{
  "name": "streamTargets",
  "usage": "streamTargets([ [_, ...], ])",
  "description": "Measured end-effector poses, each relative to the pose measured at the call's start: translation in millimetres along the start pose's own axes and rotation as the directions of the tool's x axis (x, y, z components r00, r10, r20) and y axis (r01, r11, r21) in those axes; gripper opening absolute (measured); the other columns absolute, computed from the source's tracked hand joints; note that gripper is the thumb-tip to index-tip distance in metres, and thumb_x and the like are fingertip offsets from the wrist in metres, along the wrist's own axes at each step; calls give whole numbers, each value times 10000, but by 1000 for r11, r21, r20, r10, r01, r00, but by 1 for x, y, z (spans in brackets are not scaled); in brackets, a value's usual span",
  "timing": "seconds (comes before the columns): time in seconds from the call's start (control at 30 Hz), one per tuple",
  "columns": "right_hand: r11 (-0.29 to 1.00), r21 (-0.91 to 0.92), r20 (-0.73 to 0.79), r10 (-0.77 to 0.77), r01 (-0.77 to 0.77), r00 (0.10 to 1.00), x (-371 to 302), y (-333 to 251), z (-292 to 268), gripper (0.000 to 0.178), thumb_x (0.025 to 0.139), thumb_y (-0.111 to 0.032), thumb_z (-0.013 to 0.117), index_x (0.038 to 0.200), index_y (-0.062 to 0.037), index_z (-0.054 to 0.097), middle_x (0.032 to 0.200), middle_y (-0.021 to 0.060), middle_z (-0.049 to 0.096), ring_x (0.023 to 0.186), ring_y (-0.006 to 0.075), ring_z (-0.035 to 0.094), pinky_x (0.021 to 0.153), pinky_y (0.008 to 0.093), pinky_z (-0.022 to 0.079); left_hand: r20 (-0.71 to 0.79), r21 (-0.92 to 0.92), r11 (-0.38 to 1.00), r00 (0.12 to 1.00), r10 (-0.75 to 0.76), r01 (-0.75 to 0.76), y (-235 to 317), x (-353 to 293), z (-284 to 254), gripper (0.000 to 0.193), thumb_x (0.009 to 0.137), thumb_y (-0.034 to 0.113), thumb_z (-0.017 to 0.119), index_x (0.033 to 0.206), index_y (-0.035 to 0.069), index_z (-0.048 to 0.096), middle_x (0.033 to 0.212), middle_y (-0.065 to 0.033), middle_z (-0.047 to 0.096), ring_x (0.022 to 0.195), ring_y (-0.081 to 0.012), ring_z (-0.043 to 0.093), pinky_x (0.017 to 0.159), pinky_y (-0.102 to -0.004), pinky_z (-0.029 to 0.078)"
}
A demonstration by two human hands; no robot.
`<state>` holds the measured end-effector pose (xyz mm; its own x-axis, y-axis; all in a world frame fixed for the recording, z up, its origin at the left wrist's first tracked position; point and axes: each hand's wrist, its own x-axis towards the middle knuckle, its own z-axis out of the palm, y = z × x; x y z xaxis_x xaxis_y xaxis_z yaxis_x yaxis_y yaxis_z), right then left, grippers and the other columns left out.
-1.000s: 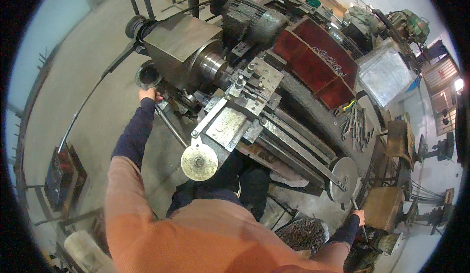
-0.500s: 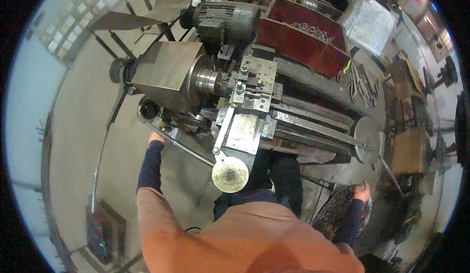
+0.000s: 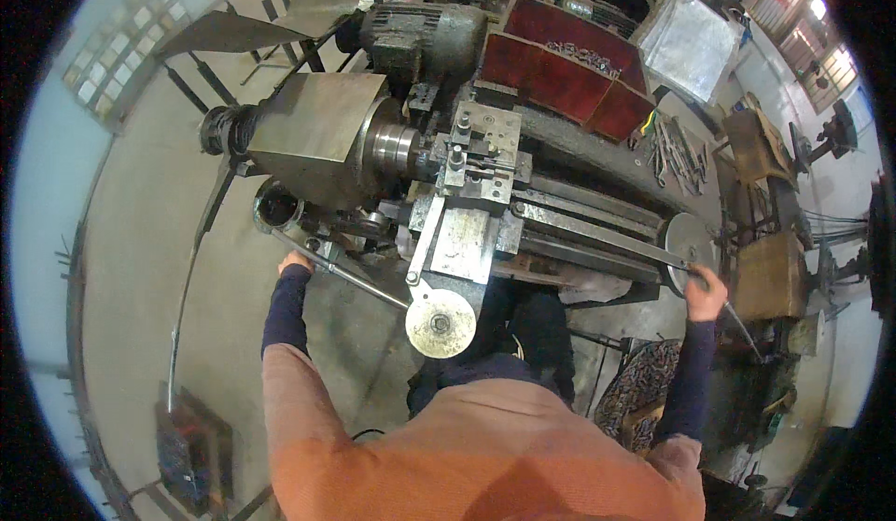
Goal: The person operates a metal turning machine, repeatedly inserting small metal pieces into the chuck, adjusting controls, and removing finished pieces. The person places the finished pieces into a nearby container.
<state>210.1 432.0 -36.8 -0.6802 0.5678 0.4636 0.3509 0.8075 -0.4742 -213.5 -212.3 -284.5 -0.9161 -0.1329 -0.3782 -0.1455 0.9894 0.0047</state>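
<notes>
I am at a lathe with a grey metal headstock cover (image 3: 313,115). A shiny round workpiece (image 3: 397,147) sits in its spindle, beside the tool post (image 3: 457,161). My left hand (image 3: 296,261) is curled low on the left, beside a long steel lever (image 3: 350,278); what its fingers hold is hidden. My right hand (image 3: 707,294) closes on the far right end of a long flat metal bar (image 3: 597,232), in front of a round metal disc (image 3: 689,241). Nearest my body is a pale round plate (image 3: 440,323) on the cross slide (image 3: 464,244).
Behind the lathe stand a motor (image 3: 425,35) and a dark red tray (image 3: 560,77) with small metal parts. Several wrenches (image 3: 679,157) lie to the right of it. A heap of metal shavings (image 3: 644,386) lies low on the right, near a thin rod (image 3: 745,332).
My right hand has moved up from above the shavings to the end of the flat bar and closed there. My left hand stays by the lever. The view has shifted slightly.
</notes>
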Motion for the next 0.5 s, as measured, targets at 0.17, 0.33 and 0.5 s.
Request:
streamTargets([
  [0.17, 894, 252, 110, -407, 371, 907, 87, -136, 47, 364, 617, -204, 595, 915, 3, 627, 881, 156, 627, 830, 295, 603, 758, 340, 463, -56, -76, 992, 994, 92, -96, -24, -5, 2, 376, 745, 332, 616, 1031, 86, 607, 1007, -176, 613, 964, -332, 579, 824, -401, 463],
  [0.33, 491, 451, 10, -838, 745, 546, 118, -280, 132, 301, 566, -194, 628, 826, -43, 632, 777, 127, 604, 725, 291, 566, 657, 382, 450, -535, -133, 923, 811, 239, -360, -85, -45, -99, 342, 754, 255, 611, 1044, 74, 608, 783, -165, 636, 715, -308, 620, 646, -392, 483],
  [0.5, 683, 245, 500, -697, 688, 514, 123, -357, 232, 205, 531, -183, 609, 663, -36, 668, 724, 145, 638, 721, 326, 594, 695, 375, 493, -763, -47, 999, 646, -30, -9, -200, -119, -202, 314, 850, 355, 482, 1022, 120, 597, 945, -130, 633, 873, -311, 598, 751, -403, 467],
])
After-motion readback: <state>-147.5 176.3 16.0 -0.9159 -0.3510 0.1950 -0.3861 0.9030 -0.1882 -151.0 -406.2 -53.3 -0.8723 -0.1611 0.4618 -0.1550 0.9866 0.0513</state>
